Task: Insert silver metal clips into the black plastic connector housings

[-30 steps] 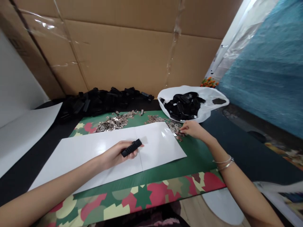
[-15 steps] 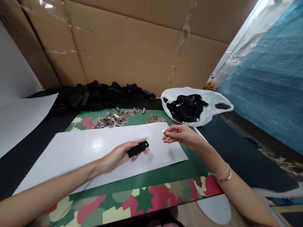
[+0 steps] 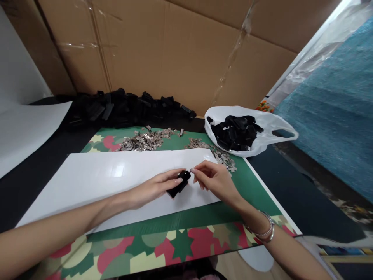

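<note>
My left hand (image 3: 157,184) is closed round a small black oblong plastic part (image 3: 178,188), thumb on top, just above a white sheet (image 3: 113,175). In the earlier view this part showed a small slot near its end. My right hand (image 3: 217,182) is closed in a pinch at the part's right end, its fingertips almost touching it. Whatever lies between those fingertips is too small to make out. Beyond the hands lie a heap of small shiny metal pieces (image 3: 144,140) and a second scatter of flat metal pieces (image 3: 227,160), close behind my right hand.
Behind the sheet, a long pile of black parts (image 3: 125,108) lies along a cardboard wall (image 3: 166,54). At the back right sits a white plastic bag (image 3: 262,146) with black parts (image 3: 237,130) in it. A green patterned board (image 3: 256,190) lies beneath the sheet.
My right hand has moved left and down to the end of the black part. My left hand has raised and tilted the part slightly to the right. The camera view has shifted a little.
</note>
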Demonstrator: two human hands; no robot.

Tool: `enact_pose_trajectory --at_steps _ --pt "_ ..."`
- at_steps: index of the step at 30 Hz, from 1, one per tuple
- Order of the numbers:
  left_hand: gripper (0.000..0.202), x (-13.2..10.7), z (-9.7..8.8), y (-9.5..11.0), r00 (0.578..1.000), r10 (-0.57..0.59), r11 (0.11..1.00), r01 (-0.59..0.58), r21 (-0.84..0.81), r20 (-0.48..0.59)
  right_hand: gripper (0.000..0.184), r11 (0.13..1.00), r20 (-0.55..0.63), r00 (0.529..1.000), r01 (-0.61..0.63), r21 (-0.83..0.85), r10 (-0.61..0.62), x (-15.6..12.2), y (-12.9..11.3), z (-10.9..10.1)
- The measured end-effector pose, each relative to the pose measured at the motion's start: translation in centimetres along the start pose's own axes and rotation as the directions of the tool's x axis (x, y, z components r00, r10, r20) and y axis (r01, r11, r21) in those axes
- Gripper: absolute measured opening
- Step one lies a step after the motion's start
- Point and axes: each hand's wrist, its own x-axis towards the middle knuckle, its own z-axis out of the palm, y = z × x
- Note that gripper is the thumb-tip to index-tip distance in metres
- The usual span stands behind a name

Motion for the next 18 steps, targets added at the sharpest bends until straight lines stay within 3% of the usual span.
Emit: enact_pose_trajectory --at_steps 7,9,13,15,18 --pt "0.051 0.0 0.0 -0.2 0.999 0.023 0.994 -0.027 0.105 0.033 0.018 0.964 -0.086 0.99 0.09 -0.252 -0.115 -0.4 0.9 1.4" --pt "0.049 0.0 -0.1 -0.3 0.999 0.033 0.992 -0.036 0.12 0.024 0.019 0.972 -0.079 0.994 0.061 -0.229 -0.081 -0.4 1.1 1.7" --pt "0.045 0.0 -0.2 -0.1 1.0 0.023 0.986 -0.022 0.164 -0.003 0.023 0.993 0.06 0.992 -0.116 0.012 0.115 0.0 1.1 0.8" --pt "0.044 -0.1 -0.2 0.0 1.0 -0.002 0.99 0.004 0.142 -0.013 0.033 0.986 0.16 0.977 -0.155 0.068 0.143 0.2 1.1 -0.1" --pt "0.038 -0.1 -0.1 0.1 1.0 -0.021 0.998 0.021 0.061 0.001 0.049 1.0 0.197 0.98 0.012 -0.014 -0.009 0.3 1.1 -0.9"
